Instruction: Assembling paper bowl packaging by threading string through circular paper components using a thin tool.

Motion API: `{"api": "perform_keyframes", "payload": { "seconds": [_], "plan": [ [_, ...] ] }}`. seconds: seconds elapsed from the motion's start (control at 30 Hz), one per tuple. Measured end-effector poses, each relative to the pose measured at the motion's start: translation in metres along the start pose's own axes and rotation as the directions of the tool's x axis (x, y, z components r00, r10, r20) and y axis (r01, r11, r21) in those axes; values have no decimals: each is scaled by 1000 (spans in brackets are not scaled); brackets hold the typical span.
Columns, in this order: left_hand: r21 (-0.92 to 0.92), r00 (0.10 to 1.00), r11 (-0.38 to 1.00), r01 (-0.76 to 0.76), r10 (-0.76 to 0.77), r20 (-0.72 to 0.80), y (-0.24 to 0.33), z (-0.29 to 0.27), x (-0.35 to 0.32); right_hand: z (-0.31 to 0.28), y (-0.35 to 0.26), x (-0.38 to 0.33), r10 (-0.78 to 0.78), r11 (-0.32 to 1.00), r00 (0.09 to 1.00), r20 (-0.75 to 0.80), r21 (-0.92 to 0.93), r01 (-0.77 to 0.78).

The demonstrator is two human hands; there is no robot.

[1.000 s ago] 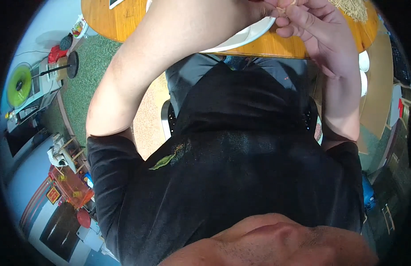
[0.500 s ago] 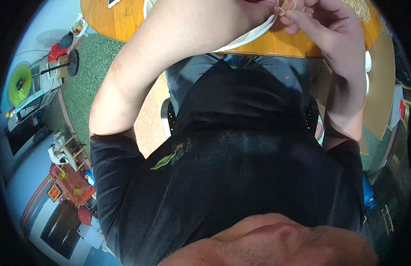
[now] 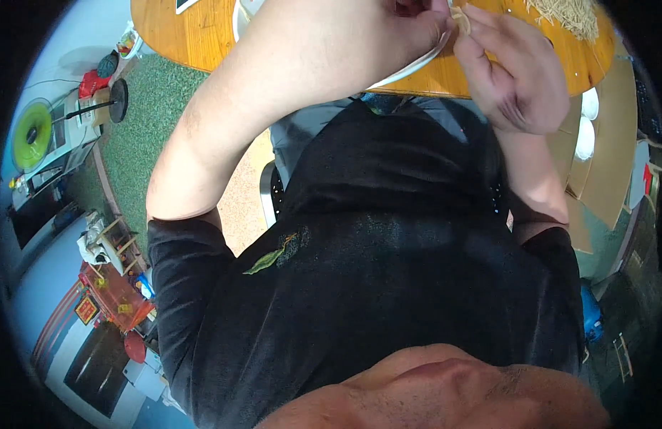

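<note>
On the orange-brown wooden tabletop, a round white bowl is sitting left. Your left hand is pinching a thin tan strip between both hands. Your right hand is touching it; I can't tell if it's gripping. Thin tan strands are lying right. You're seemingly working the strip, probably needing gentle fingers next.

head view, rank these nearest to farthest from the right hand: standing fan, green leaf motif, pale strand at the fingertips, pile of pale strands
1. Pale strand: at the fingertips of the right hand
2. Pile of pale strands: on the table, right of the hand
3. Green leaf motif: on the black shirt, leftward
4. Standing fan: far left
</note>
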State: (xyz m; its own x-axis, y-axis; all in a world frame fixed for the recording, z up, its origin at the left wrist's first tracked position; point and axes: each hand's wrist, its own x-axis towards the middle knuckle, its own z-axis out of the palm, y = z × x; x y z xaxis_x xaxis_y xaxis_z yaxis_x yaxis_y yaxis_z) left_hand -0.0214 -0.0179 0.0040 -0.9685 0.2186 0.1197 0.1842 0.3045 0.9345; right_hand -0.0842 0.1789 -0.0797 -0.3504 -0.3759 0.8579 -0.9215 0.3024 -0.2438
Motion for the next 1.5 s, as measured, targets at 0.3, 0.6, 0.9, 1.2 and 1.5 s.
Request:
{"api": "perform_keyframes", "payload": {
  "seconds": [0.3,0.6,0.9,1.2,1.5],
  "plan": [
    [101,997,992,-73,75,-14,0,-3,-3,13,7,-18,-193,981,973,-124,-41,189],
    [-68,996,994,-88,88,-9,-9,-8,1,19,4,-12,-229,973,961,-154,-53,224],
    [140,997,989,-42,51,-60,0,-8,-3,24,-5,-26,248,821,943,-222,564,-84],
    [396,992,914,86,-115,50,12,-9,-2,13,-10,-34,449,558,892,-41,794,-244],
    [462,989,887,33,-95,112,2,-12,1,3,-10,-17,365,642,924,118,686,-342]
  ]
}}
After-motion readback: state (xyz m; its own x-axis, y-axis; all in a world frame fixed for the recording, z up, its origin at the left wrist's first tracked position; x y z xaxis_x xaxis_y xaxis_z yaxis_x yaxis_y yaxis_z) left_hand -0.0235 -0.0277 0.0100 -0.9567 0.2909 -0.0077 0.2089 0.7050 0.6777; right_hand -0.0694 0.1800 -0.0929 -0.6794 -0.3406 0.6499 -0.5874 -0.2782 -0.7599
